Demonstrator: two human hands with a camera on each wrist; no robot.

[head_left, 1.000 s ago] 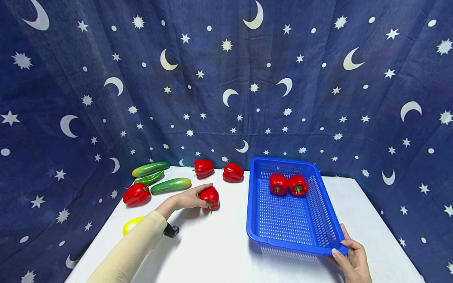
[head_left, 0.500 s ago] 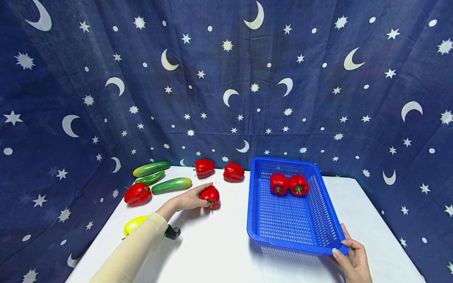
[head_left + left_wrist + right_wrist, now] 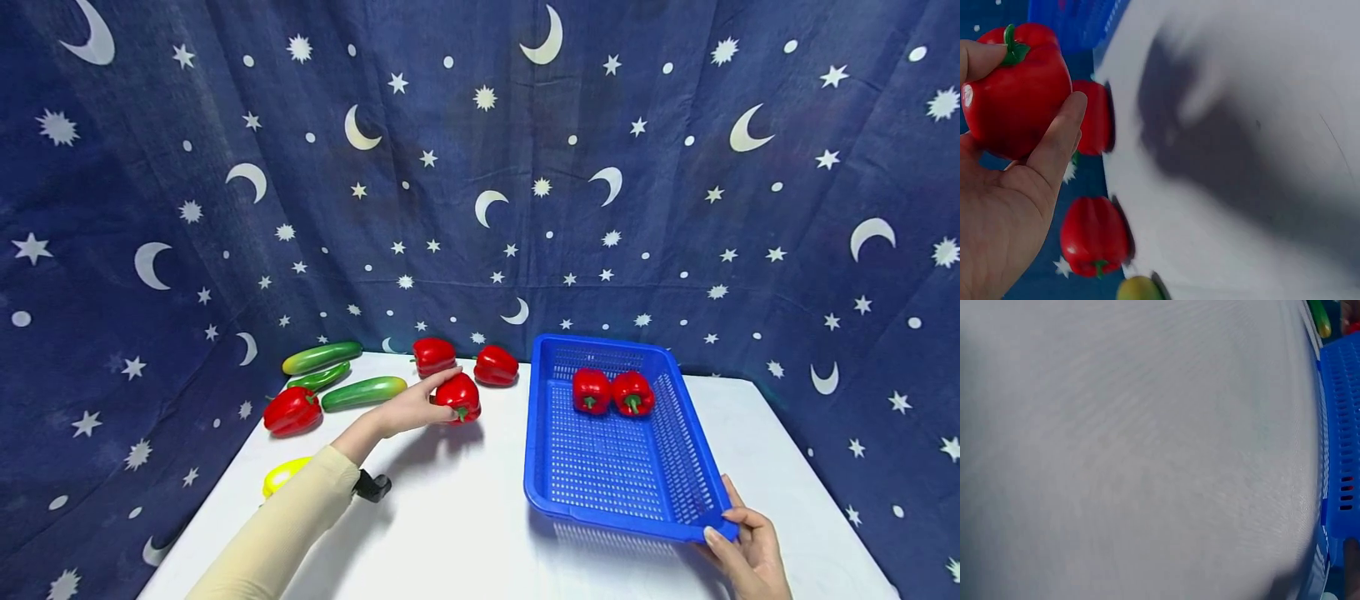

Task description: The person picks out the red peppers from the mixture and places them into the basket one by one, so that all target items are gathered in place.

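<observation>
My left hand (image 3: 412,407) holds a red bell pepper (image 3: 459,397) between thumb and fingers, raised off the table with its shadow beneath. In the left wrist view the pepper (image 3: 1022,94) shows its green stem by the thumb. My right hand (image 3: 750,546) grips the near right corner of a blue plastic basket (image 3: 615,518), thumb over the rim. Two red bell peppers (image 3: 590,390) lie side by side in the basket's far part. In the right wrist view only a finger (image 3: 1351,562) shows at the basket's edge.
Two red bell peppers (image 3: 496,366) lie at the table's back edge. On the left are two cucumbers (image 3: 364,393), a green chili pepper (image 3: 319,377), another red bell pepper (image 3: 291,412) and a yellow pepper (image 3: 282,473), partly behind the left sleeve. A starry curtain (image 3: 420,208) hangs behind.
My left hand has lifted the red bell pepper from the table and moved it slightly right and away. The right hand and the basket have stayed in place.
</observation>
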